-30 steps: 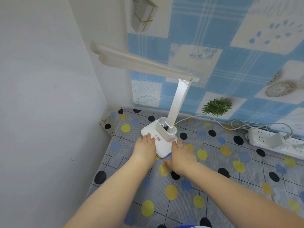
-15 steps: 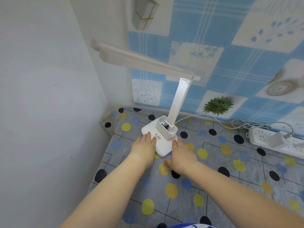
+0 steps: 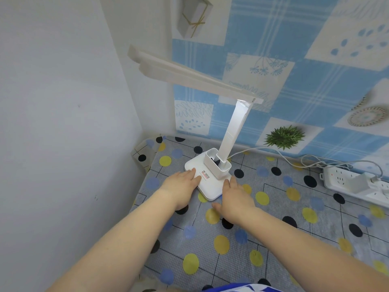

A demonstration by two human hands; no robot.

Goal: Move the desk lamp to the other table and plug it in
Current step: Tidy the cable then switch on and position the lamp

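Note:
A white desk lamp (image 3: pixel 212 182) stands in the far left corner of the dotted table (image 3: pixel 273 228), its long head (image 3: pixel 185 74) reaching left over the corner. My left hand (image 3: pixel 183 184) lies flat with straight fingers on the left side of the lamp's base. My right hand (image 3: pixel 233 197) touches the base's right edge, fingers straight and thumb spread on the cloth. The lamp's white cable (image 3: pixel 280 157) runs right along the wall to a white adapter (image 3: pixel 357 182) sitting in the power strip (image 3: pixel 345 186).
White walls close in on the left and behind the corner; a blue patterned wallpaper covers the back wall. The power strip lies at the table's far right with loops of cable beside it. A small pen cup (image 3: pixel 216 165) is built into the lamp base.
Both hands stay at the lamp's base with almost no shift; the left fingers have crept slightly farther onto the base. The lamp stands in the same spot.

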